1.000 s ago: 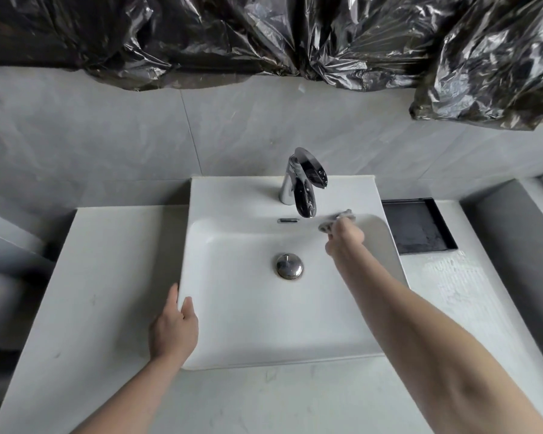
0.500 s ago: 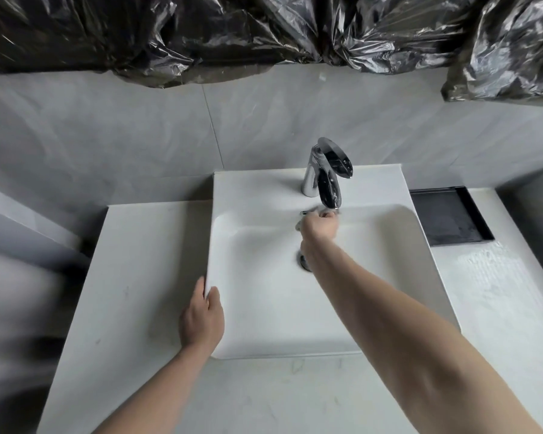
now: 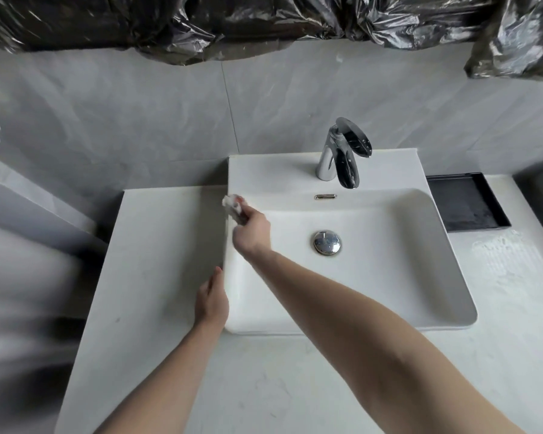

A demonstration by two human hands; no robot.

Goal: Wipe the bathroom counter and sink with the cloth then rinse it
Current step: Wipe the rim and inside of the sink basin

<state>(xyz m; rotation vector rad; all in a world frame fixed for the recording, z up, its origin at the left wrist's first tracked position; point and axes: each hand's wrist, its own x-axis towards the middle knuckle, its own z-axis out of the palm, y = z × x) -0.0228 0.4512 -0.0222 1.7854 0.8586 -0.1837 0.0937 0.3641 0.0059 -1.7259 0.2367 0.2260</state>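
Left of the sink [image 3: 389, 321], the table [image 3: 157, 245] looks dry and its wiping seems undone. The left hand [image 3: 212, 303], its grip released, rests flat against the sink's left wall. The right hand [image 3: 251, 228] grips the cloth [image 3: 232, 204] on the sink's back-left rim. Right of the sink the table shows wet streaks, likely wiped. Rinsing under the faucet [image 3: 342, 158] remains.
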